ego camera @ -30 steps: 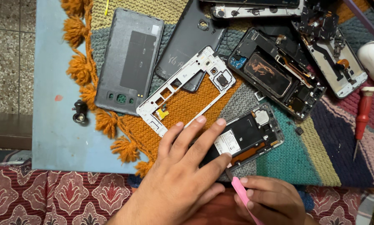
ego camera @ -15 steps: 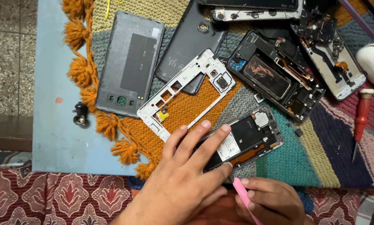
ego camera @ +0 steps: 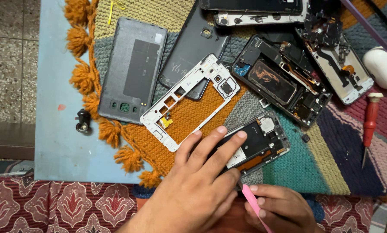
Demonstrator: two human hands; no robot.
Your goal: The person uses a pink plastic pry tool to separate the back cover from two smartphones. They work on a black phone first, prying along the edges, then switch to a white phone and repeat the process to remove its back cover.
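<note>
My left hand (ego camera: 200,181) lies flat on the near end of an opened phone body (ego camera: 258,142), fingers spread over its dark inner plate, pressing it onto the knitted mat (ego camera: 314,159). My right hand (ego camera: 280,209) sits just below it at the table's edge, pinching a thin pink pry tool (ego camera: 251,203) whose tip meets the phone's lower edge beside my left thumb. A white phone mid-frame (ego camera: 189,101) lies just above my left fingers.
A grey back cover (ego camera: 133,71), a dark back cover (ego camera: 193,47) and two more stripped phones (ego camera: 284,82) (ego camera: 340,64) lie further back. A red screwdriver (ego camera: 369,123) is at the right, a small black part (ego camera: 83,121) on the blue tabletop at the left.
My left fingers have slid slightly further over the phone body. The pink tool's tip has stayed at the phone's lower edge. The view has shifted a little.
</note>
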